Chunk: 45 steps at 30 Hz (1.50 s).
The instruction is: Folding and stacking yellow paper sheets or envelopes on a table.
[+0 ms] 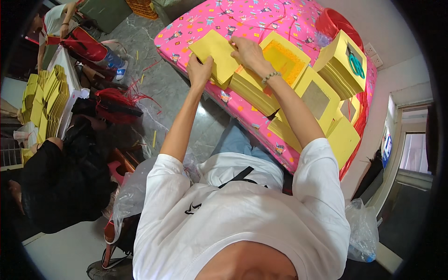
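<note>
A yellow paper stack (216, 49) lies at the left edge of the pink-covered table, its top sheets turned at an angle. My left hand (199, 71) grips its near left edge, thumb on top. Against its right edge, my right hand (250, 55) has its fingers bent around the paper; the undersides of the fingers are hidden. Below my right forearm runs a thick row of yellow paper (252, 92). Just right of that hand lies yellow paper with an orange printed square (284, 56). More sheets, bearing a grey-silver square (320, 99), lie near my right forearm.
Teal-handled scissors (356, 64) rest on a tall yellow paper stack (332, 58) at the right. Behind it stands a red round container (339, 21). On the left, a white table (70, 77) bears yellow bundles, with other people around it. Red strips (116, 100) gather nearby.
</note>
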### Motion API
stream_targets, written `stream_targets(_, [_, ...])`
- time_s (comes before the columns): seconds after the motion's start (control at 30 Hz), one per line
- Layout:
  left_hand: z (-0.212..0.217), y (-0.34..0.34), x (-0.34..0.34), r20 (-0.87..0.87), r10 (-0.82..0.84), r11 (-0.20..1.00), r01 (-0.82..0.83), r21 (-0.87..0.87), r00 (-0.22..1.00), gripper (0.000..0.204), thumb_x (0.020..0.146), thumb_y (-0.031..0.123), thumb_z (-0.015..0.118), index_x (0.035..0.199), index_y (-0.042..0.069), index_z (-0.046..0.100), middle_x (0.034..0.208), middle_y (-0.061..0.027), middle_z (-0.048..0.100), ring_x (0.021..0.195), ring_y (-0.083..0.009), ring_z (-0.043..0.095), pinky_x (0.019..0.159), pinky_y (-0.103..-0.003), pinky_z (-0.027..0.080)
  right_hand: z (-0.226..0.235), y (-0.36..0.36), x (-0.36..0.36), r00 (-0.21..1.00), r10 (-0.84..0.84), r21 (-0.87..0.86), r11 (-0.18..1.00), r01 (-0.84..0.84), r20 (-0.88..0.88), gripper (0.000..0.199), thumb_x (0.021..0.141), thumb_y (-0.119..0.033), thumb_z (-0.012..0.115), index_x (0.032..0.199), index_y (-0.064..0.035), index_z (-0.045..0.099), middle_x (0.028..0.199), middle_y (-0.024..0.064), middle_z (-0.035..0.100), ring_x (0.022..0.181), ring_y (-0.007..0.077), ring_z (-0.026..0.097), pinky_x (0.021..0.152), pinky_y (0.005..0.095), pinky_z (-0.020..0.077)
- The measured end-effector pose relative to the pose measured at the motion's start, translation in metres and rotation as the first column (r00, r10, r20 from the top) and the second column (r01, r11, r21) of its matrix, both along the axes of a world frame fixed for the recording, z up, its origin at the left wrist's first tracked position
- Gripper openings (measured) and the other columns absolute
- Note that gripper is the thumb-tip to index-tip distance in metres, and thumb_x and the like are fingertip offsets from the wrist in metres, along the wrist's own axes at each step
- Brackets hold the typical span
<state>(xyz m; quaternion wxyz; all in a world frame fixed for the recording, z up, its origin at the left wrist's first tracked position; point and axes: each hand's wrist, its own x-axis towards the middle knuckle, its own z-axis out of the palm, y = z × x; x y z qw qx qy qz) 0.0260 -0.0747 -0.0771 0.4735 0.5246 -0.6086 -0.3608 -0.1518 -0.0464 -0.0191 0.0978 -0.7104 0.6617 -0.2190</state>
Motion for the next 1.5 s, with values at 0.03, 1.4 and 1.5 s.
stream_targets(0.03, [0.000,-0.001,-0.001,0.026,0.025,0.999,-0.024,-0.037,0.999,0.037,0.074,0.023,0.064,0.101,-0.002,0.061,0.091,-0.0173,0.067,0.084,-0.0294,0.066,0.075,-0.038,0.050,-0.001,0.000,-0.001,1.000,0.006,-0.030,1.000,-0.007,-0.008,0.036,0.074,-0.014,0.071,0.106,-0.0039,0.056,0.098,0.0162,0.058,0.091,0.0353,0.060,0.077,0.0440,0.0490])
stream_targets(1.4, [0.064,0.086,-0.029,0.474,-0.447,0.569,0.650,-0.504,0.759,0.023,0.075,0.010,0.071,0.098,0.007,0.067,0.102,-0.0092,0.062,0.098,-0.0283,0.055,0.085,-0.038,0.045,0.017,0.193,-0.038,0.968,-0.195,-0.216,0.950,0.226,0.157,0.023,0.080,-0.026,0.065,0.077,-0.0042,0.070,0.083,0.0109,0.062,0.084,0.0279,0.059,0.073,0.0401,0.0482])
stream_targets(1.5, [0.062,0.080,-0.034,0.546,-0.466,0.564,0.709,-0.423,0.696,0.020,0.075,0.011,0.071,0.094,0.007,0.069,0.101,-0.0081,0.064,0.101,-0.0279,0.055,0.087,-0.038,0.045,0.015,0.191,-0.040,0.967,-0.198,-0.196,0.954,0.228,0.159,0.022,0.080,-0.027,0.065,0.077,-0.0053,0.071,0.083,0.0104,0.062,0.084,0.0278,0.059,0.072,0.0401,0.0480])
